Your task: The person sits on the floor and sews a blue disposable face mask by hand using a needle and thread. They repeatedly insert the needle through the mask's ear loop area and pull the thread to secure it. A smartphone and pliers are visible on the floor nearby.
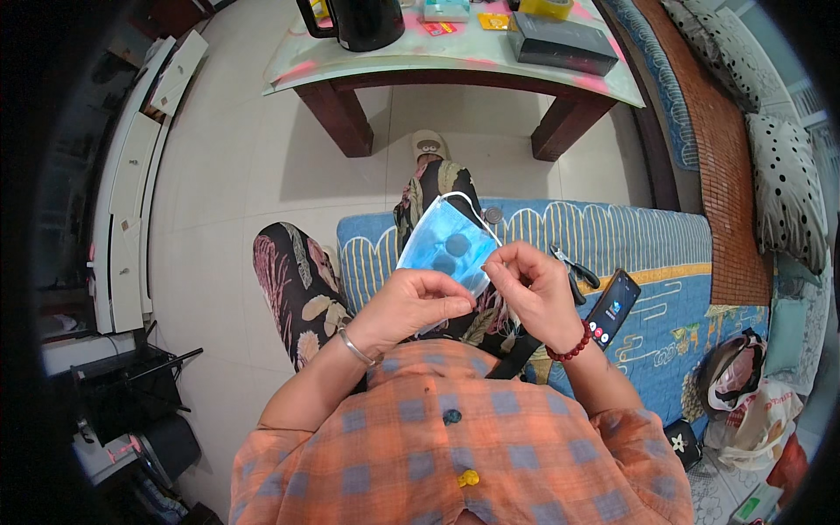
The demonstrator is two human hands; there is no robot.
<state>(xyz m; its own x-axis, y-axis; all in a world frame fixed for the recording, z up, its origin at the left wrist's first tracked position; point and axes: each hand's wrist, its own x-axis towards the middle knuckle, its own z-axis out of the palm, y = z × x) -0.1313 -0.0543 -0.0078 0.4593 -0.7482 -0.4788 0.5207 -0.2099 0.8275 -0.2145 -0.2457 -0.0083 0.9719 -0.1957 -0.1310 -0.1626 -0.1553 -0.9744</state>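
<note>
A blue disposable face mask point(453, 226) with white ear loops lies over my lap. Two dark round patches show on it; whether they are discs or marks I cannot tell. My left hand point(420, 302) is over the mask's near edge, thumb and index finger pinched together; anything thin between them is too small to see. Beside the mask's right edge, my right hand point(535, 289) pinches a tiny piece point(484, 267) at its fingertips, too small to identify. Dark-handled pliers point(581, 270) and a smartphone point(615, 308) with a lit screen lie to the right.
A small dark disc point(492, 214) rests on the blue patterned seat cover point(656, 239). Ahead stands a table point(453, 62) with a black jug point(371, 23) and a dark box point(561, 42). Bags point(755, 420) sit at right. White drawers point(131, 161) line the left.
</note>
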